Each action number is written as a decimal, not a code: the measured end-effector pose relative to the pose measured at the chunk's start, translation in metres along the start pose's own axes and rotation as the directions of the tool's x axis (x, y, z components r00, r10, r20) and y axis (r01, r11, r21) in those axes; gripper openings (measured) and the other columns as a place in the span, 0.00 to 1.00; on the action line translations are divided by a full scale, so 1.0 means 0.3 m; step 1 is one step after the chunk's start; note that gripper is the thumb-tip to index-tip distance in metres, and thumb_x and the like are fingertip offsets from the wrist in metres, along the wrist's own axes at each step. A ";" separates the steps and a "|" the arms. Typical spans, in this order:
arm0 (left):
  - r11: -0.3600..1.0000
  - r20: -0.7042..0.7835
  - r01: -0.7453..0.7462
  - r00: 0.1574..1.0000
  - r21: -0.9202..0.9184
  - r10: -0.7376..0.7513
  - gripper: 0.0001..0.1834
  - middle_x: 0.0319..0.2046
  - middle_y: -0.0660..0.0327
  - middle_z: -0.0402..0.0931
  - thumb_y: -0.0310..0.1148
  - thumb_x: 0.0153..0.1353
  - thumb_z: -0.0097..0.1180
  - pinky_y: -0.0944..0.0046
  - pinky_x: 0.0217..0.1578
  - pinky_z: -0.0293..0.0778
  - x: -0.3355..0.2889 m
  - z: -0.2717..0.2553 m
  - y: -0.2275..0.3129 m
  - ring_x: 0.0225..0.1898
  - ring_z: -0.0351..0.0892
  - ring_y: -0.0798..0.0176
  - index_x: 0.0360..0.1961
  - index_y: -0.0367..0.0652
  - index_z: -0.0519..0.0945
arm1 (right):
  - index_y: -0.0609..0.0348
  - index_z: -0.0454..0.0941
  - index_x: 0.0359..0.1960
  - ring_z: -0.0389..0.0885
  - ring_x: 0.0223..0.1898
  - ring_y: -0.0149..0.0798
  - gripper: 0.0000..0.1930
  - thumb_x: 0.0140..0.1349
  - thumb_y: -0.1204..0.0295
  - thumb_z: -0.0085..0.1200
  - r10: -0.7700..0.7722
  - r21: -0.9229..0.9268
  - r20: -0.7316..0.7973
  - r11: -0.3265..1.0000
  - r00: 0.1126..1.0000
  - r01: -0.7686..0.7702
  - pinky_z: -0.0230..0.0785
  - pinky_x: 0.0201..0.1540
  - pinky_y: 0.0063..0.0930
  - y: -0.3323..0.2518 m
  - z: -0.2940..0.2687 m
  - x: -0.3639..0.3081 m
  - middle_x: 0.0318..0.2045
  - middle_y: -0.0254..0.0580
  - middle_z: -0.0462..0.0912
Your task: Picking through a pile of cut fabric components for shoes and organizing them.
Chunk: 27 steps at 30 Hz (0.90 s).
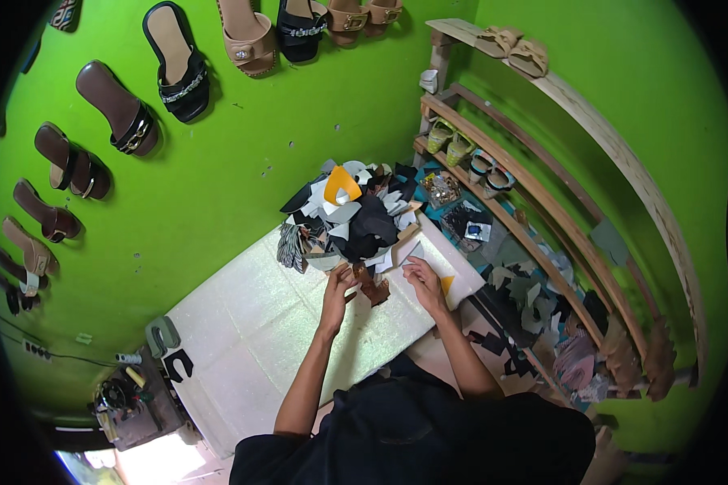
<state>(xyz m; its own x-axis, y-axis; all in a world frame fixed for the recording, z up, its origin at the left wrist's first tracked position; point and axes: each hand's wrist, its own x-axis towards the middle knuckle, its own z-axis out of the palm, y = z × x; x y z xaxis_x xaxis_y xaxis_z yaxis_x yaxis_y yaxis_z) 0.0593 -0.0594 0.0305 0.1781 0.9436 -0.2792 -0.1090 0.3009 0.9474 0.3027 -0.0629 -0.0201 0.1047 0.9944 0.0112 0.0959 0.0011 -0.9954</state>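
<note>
My left hand [340, 284] is at the front edge of a heap of cut scraps [370, 222], its thumb spread from its loosely bent fingers. Just to its right, a shiny brown scrap [372, 291] lies on the pale table [259, 323]. My right hand [423, 283] is on the other side of that scrap, fingers apart and slightly curled, close to a white piece [396, 254]. Neither hand visibly holds anything. Black, grey, white and zebra-striped [290, 246] pieces make up the heap, with a yellow-orange piece [342, 186] on top.
Wooden racks [526, 218] with sandals stand at the right, above more scraps [526, 295]. Slide sandals [178, 65] hang along the green wall. Grey-green [162, 335] and black [179, 365] cut shapes lie at the table's left end, near a cluttered stand [137, 408].
</note>
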 end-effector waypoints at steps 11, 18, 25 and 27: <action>0.996 -0.251 -0.066 0.965 0.062 0.079 0.20 0.50 0.55 0.75 0.35 0.69 0.52 0.63 0.49 0.74 0.301 0.070 -0.056 0.49 0.77 0.62 0.58 0.38 0.72 | 0.60 0.72 0.58 0.81 0.45 0.39 0.22 0.62 0.73 0.60 -0.045 -0.173 0.140 0.982 0.989 0.069 0.76 0.47 0.31 0.027 0.008 0.340 0.45 0.45 0.82; 0.994 -0.304 -0.043 0.950 0.102 0.072 0.16 0.47 0.61 0.74 0.33 0.67 0.56 0.64 0.40 0.79 0.402 0.078 -0.088 0.46 0.76 0.66 0.54 0.40 0.75 | 0.59 0.73 0.55 0.73 0.52 0.56 0.25 0.54 0.73 0.65 -0.238 -0.526 0.231 0.785 0.943 0.327 0.69 0.55 0.43 0.042 0.056 0.470 0.48 0.51 0.74; 0.989 -0.356 -0.066 0.928 0.134 0.110 0.16 0.40 0.58 0.80 0.31 0.64 0.58 0.68 0.32 0.73 0.396 0.097 -0.076 0.34 0.77 0.69 0.51 0.36 0.77 | 0.60 0.75 0.53 0.76 0.47 0.52 0.23 0.53 0.79 0.64 -0.184 -0.646 0.143 0.727 0.973 0.232 0.70 0.51 0.43 0.060 0.070 0.498 0.47 0.50 0.74; 0.985 -0.367 -0.087 0.920 0.148 0.137 0.16 0.39 0.58 0.80 0.32 0.65 0.58 0.68 0.32 0.73 0.394 0.088 -0.084 0.33 0.77 0.69 0.51 0.37 0.77 | 0.61 0.75 0.52 0.77 0.44 0.50 0.22 0.53 0.80 0.64 -0.202 -0.597 0.138 0.764 0.970 0.244 0.71 0.48 0.41 0.085 0.066 0.502 0.44 0.49 0.75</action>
<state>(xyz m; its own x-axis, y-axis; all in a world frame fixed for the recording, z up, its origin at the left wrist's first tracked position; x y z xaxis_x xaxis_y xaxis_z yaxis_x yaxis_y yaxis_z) 0.1090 0.0409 -0.0222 -0.2095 0.9602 -0.1846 0.0221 0.1934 0.9809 0.3014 0.0891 -0.0458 -0.0543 0.9784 0.1993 0.6896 0.1811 -0.7012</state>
